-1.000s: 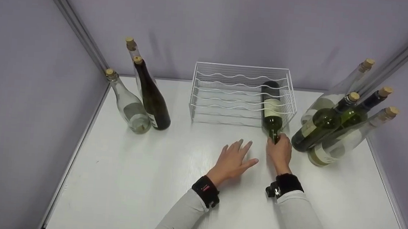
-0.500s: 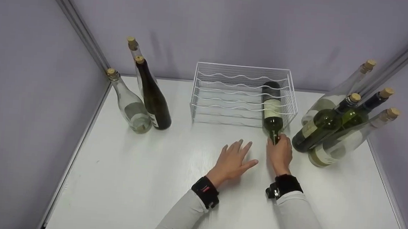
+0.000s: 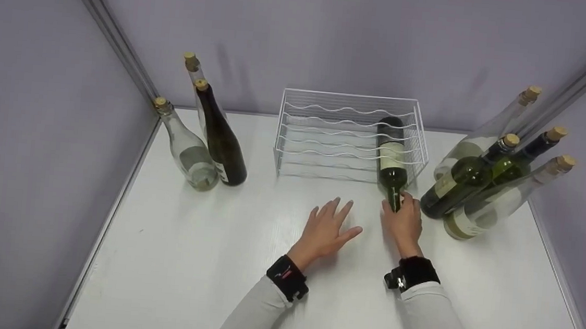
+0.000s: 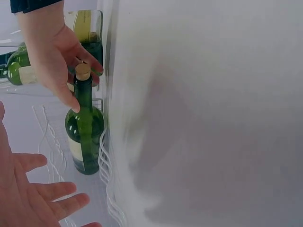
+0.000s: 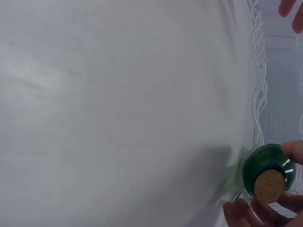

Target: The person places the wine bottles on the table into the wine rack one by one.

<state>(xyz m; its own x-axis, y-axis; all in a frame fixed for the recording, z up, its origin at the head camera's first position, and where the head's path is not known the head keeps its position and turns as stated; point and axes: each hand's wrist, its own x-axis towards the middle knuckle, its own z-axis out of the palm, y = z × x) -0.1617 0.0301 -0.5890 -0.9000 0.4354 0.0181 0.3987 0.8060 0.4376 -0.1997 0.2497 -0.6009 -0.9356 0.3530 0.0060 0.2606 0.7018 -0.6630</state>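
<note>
The green bottle (image 3: 392, 155) lies on its side in the rightmost slot of the white wire rack (image 3: 351, 94), base toward the back wall (image 3: 355, 38), neck pointing out at the person. Its cork (image 4: 83, 72) is in. The right hand (image 3: 404, 220) is at that neck, thumb on one side and fingers on the other, loosely parted around it rather than clenched; I can't tell how much of the glass they touch. The left hand (image 3: 324, 232) is out over the bench (image 3: 186, 260) in front of the rack, its fingers spread wide. Both forearms are in pale sleeves (image 3: 438, 317), with a black band (image 3: 418, 273) on each wrist.

Just beyond the right hand, four corked bottles (image 3: 459, 183) stand close together, two green and two clear. Across on the other side stand three more bottles (image 3: 226, 154), one dark brown and two clear.
</note>
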